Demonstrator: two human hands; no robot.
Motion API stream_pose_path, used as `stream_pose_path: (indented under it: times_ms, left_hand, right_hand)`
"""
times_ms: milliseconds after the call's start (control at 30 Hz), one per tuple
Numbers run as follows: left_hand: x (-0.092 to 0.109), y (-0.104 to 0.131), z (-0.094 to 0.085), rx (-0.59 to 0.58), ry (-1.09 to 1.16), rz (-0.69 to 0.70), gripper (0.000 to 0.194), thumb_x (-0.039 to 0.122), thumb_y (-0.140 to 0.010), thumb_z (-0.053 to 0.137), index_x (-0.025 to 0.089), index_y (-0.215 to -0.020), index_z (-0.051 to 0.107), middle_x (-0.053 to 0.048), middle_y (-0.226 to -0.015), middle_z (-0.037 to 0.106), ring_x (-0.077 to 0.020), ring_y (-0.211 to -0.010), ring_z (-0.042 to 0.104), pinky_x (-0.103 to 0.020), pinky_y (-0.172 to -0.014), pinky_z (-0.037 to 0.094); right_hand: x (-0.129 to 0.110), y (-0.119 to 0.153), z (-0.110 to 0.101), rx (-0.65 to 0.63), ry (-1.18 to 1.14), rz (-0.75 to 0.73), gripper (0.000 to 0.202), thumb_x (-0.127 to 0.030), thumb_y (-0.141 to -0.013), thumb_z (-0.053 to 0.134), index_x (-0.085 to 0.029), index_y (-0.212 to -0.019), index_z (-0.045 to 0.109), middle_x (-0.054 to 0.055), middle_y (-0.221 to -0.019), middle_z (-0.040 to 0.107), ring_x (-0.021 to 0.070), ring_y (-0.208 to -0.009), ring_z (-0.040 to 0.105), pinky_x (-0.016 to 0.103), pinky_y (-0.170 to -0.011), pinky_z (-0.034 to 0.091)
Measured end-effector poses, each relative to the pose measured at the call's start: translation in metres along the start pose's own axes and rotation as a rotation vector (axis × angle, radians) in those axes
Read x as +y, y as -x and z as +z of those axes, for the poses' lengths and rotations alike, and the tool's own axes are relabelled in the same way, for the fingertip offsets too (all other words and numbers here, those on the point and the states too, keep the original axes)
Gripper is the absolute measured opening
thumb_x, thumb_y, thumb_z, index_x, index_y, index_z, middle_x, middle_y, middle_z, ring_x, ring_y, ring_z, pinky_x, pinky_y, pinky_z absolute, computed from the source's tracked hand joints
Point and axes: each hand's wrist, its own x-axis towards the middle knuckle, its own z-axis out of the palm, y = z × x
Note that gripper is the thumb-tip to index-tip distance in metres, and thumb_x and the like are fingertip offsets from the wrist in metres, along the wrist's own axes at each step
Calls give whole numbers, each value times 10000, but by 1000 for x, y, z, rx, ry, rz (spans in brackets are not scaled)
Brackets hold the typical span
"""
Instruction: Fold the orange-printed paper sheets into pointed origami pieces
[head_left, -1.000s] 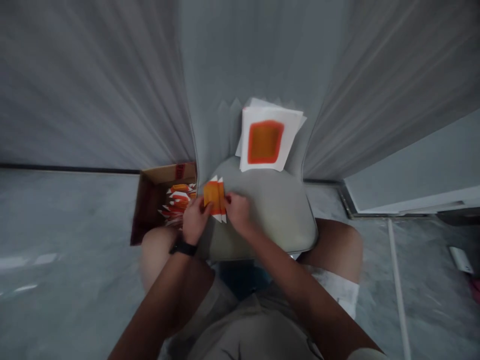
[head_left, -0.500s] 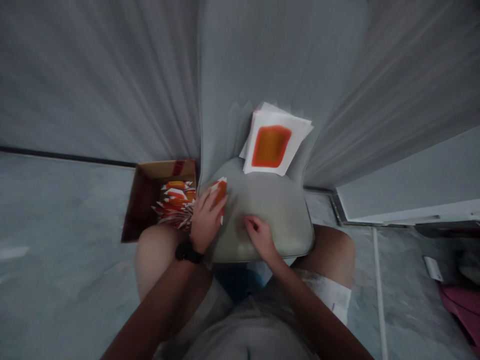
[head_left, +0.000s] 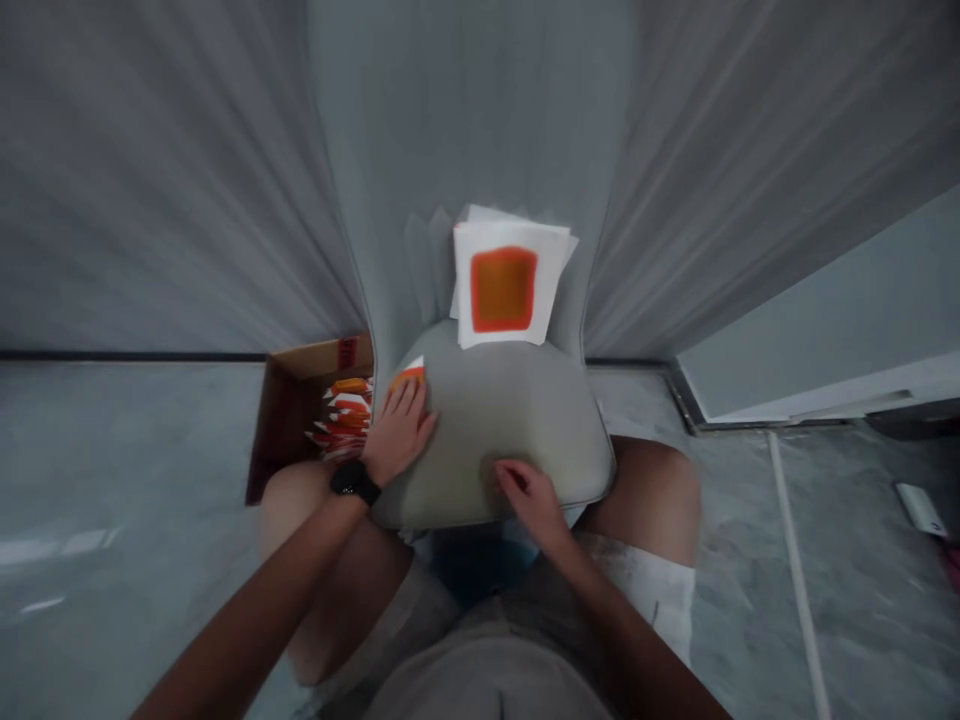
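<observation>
At the left side of the grey chair seat (head_left: pixel 517 400), my left hand (head_left: pixel 399 425) lies with its fingers stretched out over a small orange-and-white folded paper packet (head_left: pixel 409 374). Only the packet's far end shows beyond my fingertips; the rest is covered. My right hand (head_left: pixel 531 500) rests near the front edge of the seat, fingers curled and closed, with nothing visible in them. Against the chair back leans a stack of white sheets (head_left: pixel 551 290), the front one printed with an orange-brown square bordered in red.
Left of the chair, a cardboard box (head_left: pixel 319 360) on the floor holds several similar folded packets (head_left: pixel 349 415). Grey curtains (head_left: pixel 165 180) hang behind. A white object (head_left: pixel 921 508) lies on the floor at the far right.
My view has shifted, so the chair appears further left. My left hand has flattened over the packet and covers more of it. My right hand stays closed near the seat's front.
</observation>
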Motion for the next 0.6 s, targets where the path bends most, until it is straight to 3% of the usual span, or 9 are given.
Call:
stream_pose_path:
  times_ms: [200,300,400,467,533,600]
  left_hand:
    - [0,10,13,57,-46,-62,693,509,-1052,380,132,-1633,377,-165,-1744,236,-355,-1631,177,-591,-1301,186]
    - [1,10,13,50,-60,-62,729,529,-1048,385,111,-1644,350,-182,-1739,239,-355,-1627,193,-584,-1304,177]
    - [0,10,11,15,-67,-48,698,468,-1057,361,93,-1645,343,-181,-1728,273,-342,-1624,210,-589,-1304,175]
    - [0,13,10,-5,-60,-16,651,386,-1046,366,97,-1629,383,-168,-1719,305,-336,-1624,212,-591,-1309,164]
    - [1,17,9,-11,-50,-1,634,348,-1032,385,91,-1611,420,-172,-1695,360,-331,-1615,244,-578,-1318,155]
    - [5,21,8,10,-41,-34,652,377,-1027,415,64,-1600,429,-192,-1673,395,-332,-1606,270,-555,-1325,160]
  right_hand:
    - [-1,1,-7,-62,118,-41,344,-405,-989,531,-197,-1090,785,91,-926,814,238,-806,772,376,-788,616]
    - [-22,-8,1,-82,261,-168,334,-358,-1025,503,-221,-1144,784,96,-1025,817,248,-936,776,388,-892,608]
    - [-56,-44,27,-221,352,-438,395,-349,-1083,421,-246,-1315,723,85,-1240,780,230,-1153,733,390,-1058,558]
    - [-75,-79,50,-349,412,-637,467,-363,-1113,349,-233,-1483,602,82,-1485,651,199,-1361,620,380,-1185,477]
    - [-84,-114,73,-429,581,-739,523,-398,-1118,335,-184,-1562,511,105,-1617,513,203,-1500,482,400,-1271,378]
    - [-81,-142,89,-510,755,-791,557,-420,-1111,362,-134,-1574,486,131,-1637,479,229,-1548,413,441,-1307,308]
